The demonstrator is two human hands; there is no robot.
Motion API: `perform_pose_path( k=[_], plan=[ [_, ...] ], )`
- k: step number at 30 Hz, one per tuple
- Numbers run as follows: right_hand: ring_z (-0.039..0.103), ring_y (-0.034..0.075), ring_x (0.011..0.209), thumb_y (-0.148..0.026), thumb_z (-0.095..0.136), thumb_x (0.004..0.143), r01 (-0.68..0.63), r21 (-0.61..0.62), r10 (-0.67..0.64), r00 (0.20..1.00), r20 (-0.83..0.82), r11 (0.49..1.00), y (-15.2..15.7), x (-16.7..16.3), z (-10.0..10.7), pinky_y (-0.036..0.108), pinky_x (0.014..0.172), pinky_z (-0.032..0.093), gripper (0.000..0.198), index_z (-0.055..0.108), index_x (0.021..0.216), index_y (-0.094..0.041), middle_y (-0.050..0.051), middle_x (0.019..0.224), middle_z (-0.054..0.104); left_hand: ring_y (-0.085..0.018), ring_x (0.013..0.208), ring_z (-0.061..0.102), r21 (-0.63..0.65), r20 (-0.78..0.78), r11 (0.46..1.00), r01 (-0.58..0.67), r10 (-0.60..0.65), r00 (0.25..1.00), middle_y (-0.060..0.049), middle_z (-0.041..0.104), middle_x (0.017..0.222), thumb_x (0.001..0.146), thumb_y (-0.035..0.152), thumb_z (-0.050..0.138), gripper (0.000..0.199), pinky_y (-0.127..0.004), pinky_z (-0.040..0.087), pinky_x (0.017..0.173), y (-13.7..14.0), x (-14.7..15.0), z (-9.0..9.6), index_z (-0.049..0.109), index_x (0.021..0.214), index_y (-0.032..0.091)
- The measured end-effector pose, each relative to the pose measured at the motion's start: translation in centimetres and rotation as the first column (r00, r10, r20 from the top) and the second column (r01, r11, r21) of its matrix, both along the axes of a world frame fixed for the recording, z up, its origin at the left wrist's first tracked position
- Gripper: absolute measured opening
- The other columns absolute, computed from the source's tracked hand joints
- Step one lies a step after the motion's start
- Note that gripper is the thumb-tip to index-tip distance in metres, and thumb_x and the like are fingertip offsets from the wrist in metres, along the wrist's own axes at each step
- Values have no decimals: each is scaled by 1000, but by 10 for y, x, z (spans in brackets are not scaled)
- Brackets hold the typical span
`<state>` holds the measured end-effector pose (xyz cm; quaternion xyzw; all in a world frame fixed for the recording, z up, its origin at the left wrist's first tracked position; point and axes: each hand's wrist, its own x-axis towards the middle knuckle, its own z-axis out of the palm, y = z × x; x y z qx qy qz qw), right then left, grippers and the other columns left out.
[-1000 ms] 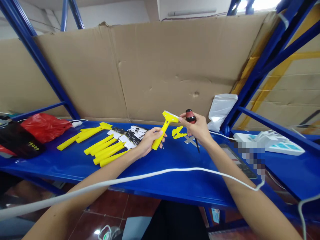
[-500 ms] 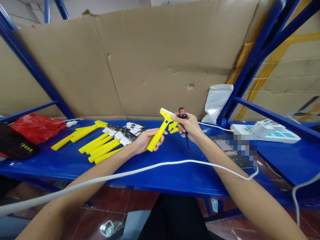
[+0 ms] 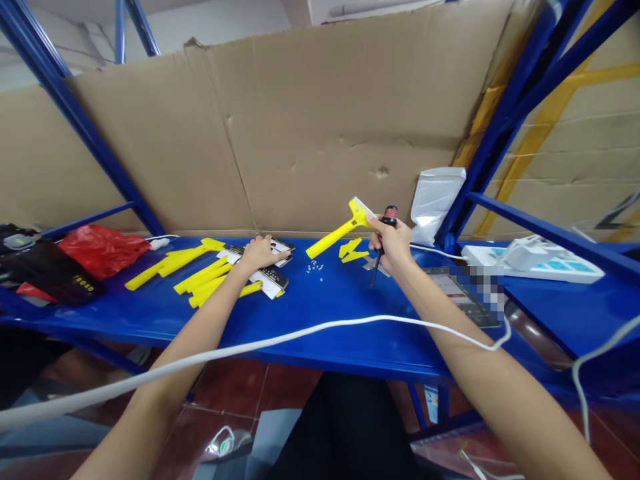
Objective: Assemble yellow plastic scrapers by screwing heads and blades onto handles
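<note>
My right hand (image 3: 394,240) is closed on a yellow scraper (image 3: 333,239) and a screwdriver (image 3: 390,215) together. The scraper's head is pinched at the thumb, and its handle points down to the left. The screwdriver has a red and black handle, with its dark shaft pointing down. Over a pile of black-and-white printed cards (image 3: 270,280) lies my left hand (image 3: 261,253), fingers spread and touching the cards. Several yellow scrapers (image 3: 200,277) lie left of it. Between the hands are small screws (image 3: 315,268) and loose yellow plastic pieces (image 3: 351,249). Thin flat pieces (image 3: 376,267) lie partly behind my right hand.
A white cable (image 3: 320,328) crosses in front of the blue table (image 3: 300,333). At left are a red plastic bag (image 3: 107,250) and a black bag (image 3: 75,277). A white power strip (image 3: 535,263) and a dark flat device (image 3: 463,297) lie right. Cardboard (image 3: 320,133) stands behind.
My left hand has let go of the yellow scraper and moved left onto the printed cards. My right hand has shifted slightly right, keeping the scraper and screwdriver. The screws now show.
</note>
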<state>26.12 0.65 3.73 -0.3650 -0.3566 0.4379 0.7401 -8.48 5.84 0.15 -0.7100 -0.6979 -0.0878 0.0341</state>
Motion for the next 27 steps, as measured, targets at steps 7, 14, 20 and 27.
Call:
perform_pose_path(
  k=[7,14,20,27],
  plan=[
    [39,6,36,-25,95,76,14,-36,-16,999,-35,999,4,4,-1,20,36,41,35,62,86,-23,-12,51,49,-48,154,53,316,209,939,133,-206,956,-29,54,159,88,67,78,100,-61,43,127,-1,2,-3,49,166,12],
    [40,7,36,-26,92,79,142,-10,-142,980,-136,990,8,13,2,20,36,41,34,59,89,-25,-13,52,51,-43,165,36,756,84,521,397,-678,730,-24,36,172,94,60,81,102,-69,35,134,-19,30,4,29,175,26],
    [40,6,37,-27,94,78,131,10,-128,979,-158,991,6,13,5,20,36,41,36,60,89,-24,-13,53,51,-44,165,37,698,-15,438,566,-782,623,-23,36,173,91,54,88,113,-70,36,134,-34,47,-1,20,179,32],
    [39,6,36,-31,98,76,61,26,-58,993,-102,998,1,5,3,20,36,41,41,59,87,-25,-13,51,48,-44,165,38,663,57,489,566,-788,613,-24,39,173,91,54,89,115,-69,36,135,-36,59,-11,20,180,27]
  ],
)
